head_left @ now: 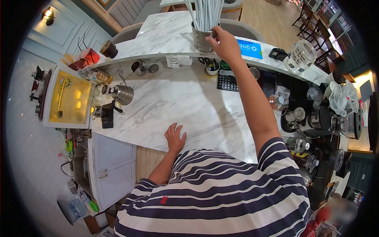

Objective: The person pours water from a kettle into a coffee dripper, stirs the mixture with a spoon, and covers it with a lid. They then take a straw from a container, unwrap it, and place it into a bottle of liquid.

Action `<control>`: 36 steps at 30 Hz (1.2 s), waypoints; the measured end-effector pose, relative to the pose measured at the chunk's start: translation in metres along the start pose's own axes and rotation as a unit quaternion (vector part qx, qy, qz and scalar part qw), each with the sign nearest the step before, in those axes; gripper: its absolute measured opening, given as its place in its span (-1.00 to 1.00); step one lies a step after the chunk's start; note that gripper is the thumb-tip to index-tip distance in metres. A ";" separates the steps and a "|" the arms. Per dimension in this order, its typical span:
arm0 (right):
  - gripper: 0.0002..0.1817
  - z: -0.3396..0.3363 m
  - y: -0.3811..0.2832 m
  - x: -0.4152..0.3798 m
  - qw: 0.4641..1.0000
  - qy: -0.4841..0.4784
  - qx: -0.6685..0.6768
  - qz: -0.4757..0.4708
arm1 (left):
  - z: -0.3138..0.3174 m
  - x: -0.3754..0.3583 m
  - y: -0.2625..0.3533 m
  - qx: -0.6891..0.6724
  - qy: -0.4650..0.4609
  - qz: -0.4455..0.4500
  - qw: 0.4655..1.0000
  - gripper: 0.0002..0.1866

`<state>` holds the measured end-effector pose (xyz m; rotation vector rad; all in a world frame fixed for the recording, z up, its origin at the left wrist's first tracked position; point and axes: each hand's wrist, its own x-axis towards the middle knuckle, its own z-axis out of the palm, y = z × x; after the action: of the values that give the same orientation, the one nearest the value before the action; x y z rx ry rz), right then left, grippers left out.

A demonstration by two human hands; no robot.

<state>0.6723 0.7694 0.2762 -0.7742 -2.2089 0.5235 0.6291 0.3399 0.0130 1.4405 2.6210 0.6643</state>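
Note:
My right hand reaches far forward to the raised ledge, its fingers and thumb gripping the right side of a metal cup. That cup stands upright and is packed with long, pale wrapped straws. Close to the front edge of the marble counter, my left hand lies with its fingers apart and nothing in them. A blue sign sits just right of my right hand.
Left: a steel gooseneck kettle, a black grinder-like device and a yellow-lit display case. Under the ledge are a calculator and a pen cup. A clear jar and a card terminal stand right.

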 end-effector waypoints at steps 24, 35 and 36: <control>-0.01 -0.104 0.104 -0.291 0.958 0.153 -0.070 0.233 | 0.016 0.011 0.023 0.031 0.005 -0.042 0.999 -0.44; -0.11 -0.081 0.121 -0.286 0.961 0.157 0.042 0.226 | 0.021 -0.013 0.044 -0.014 0.002 -0.072 0.997 -0.47; -0.12 -0.080 0.116 -0.285 0.963 0.144 0.043 0.226 | 0.022 -0.012 0.045 -0.007 0.005 -0.072 0.997 -0.47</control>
<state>0.9328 0.6762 0.1203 -1.2343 -1.7323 0.6737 0.6776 0.3583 0.0096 1.2339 2.6890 0.6730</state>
